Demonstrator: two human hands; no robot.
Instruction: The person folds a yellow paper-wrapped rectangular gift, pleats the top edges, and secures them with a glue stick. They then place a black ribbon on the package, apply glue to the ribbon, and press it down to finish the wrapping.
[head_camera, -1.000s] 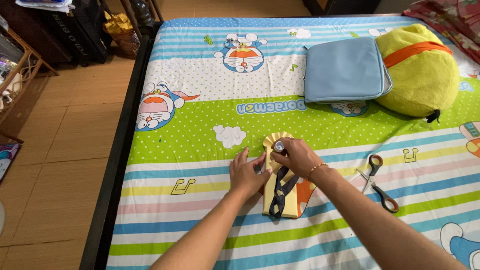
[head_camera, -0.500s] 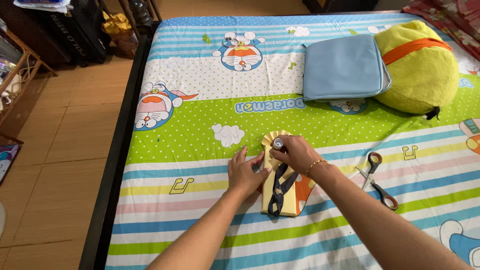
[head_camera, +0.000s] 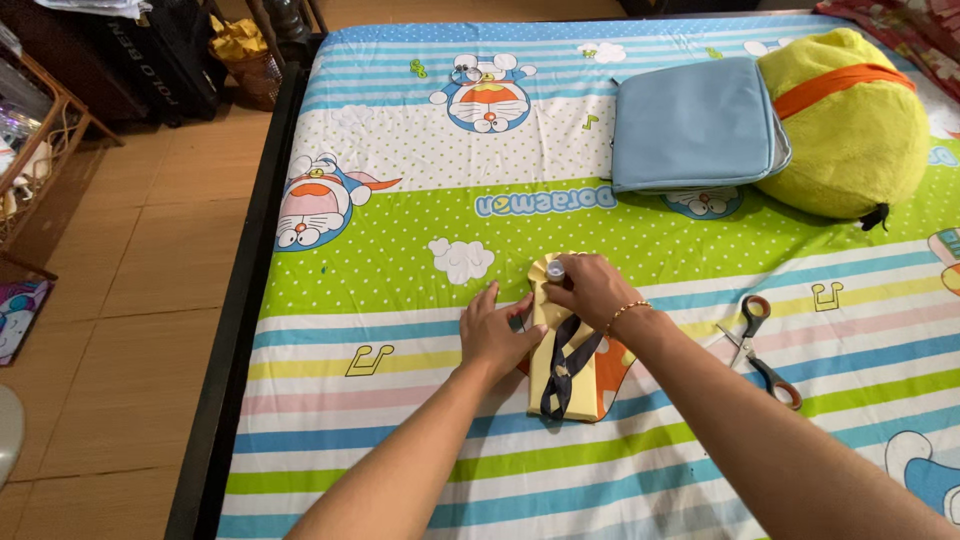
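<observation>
Left hand (head_camera: 495, 340) flat, open, pinning the yellow paper-wrapped gift (head_camera: 560, 375) mid-bed (head_camera: 400, 240). Right hand (head_camera: 592, 290) closed around a small glue stick (head_camera: 555, 270) at its pleated top. Light, creases easily; navy ribbon (head_camera: 562, 375) soft. Hold by edges.

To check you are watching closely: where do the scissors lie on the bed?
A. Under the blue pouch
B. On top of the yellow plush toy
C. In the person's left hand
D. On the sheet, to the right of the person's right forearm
D: the scissors lie flat on the bedsheet, untouched, just right of the right forearm, while both hands work at the yellow gift-wrapped package.
</observation>
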